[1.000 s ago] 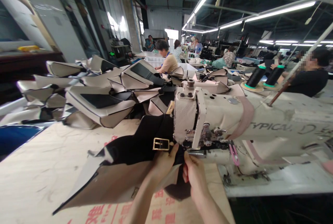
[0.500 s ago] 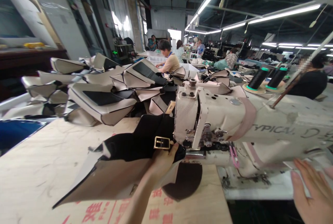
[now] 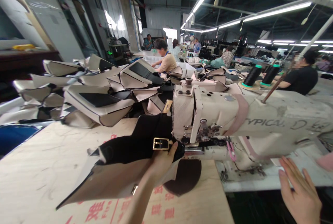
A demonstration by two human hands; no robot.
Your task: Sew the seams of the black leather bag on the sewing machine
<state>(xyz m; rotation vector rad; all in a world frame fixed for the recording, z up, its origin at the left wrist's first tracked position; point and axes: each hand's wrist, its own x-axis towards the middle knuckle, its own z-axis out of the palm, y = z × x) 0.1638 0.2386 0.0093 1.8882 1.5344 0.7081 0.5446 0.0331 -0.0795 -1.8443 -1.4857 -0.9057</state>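
Note:
A beige and black bag panel (image 3: 117,173) with a gold buckle (image 3: 160,143) lies on the plywood table, its black end tucked under the head of a cream sewing machine (image 3: 234,123). My left hand (image 3: 162,163) presses on the panel just below the buckle, fingers curled over the black fabric beside the needle area. A dark rounded flap (image 3: 186,177) of the piece hangs out to the right of that hand. My right hand (image 3: 299,192) hovers with fingers spread at the lower right, over the machine's white base, holding nothing.
A heap of finished beige and black bag parts (image 3: 99,95) fills the back of the table. Two black thread cones (image 3: 260,75) stand behind the machine. Several other people (image 3: 162,57) sit at workstations beyond. A blue bin (image 3: 13,135) is at the left edge.
My right hand left the fabric by the needle and swung out to the lower right, opening. The dark rounded flap now lies uncovered. My left hand stays on the panel.

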